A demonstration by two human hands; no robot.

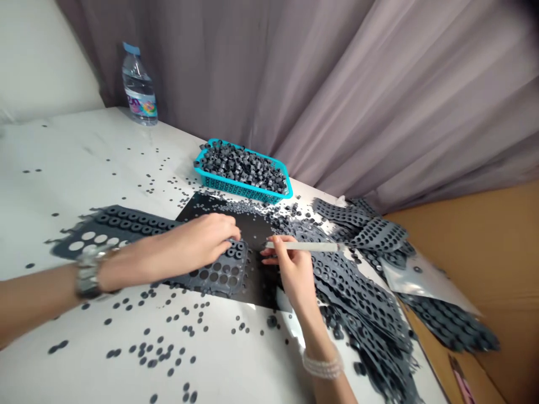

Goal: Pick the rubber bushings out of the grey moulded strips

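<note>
My left hand [217, 235], wrist in a metal watch, rests over a dark grey rubber sheet [219, 283] with rows of round rings and holes. Its fingers are curled and closed near the sheet's right end; what they pinch, if anything, is hidden. In my right hand [292, 266], just right of the sheet, is a thin white pen-like tool [318, 246], held between thumb and fingers. Its dark tip points left towards the sheet, apart from it. Under the sheet's right part lies a black mat [252, 224].
A turquoise basket [236, 187] full of small dark rings stands behind the mat. Punched sheets [357, 292] pile up at the right, by a plastic bag [425, 280]. Small dark discs [160, 350] litter the white table. A water bottle [141, 92] stands at the back left, before a grey curtain [236, 67].
</note>
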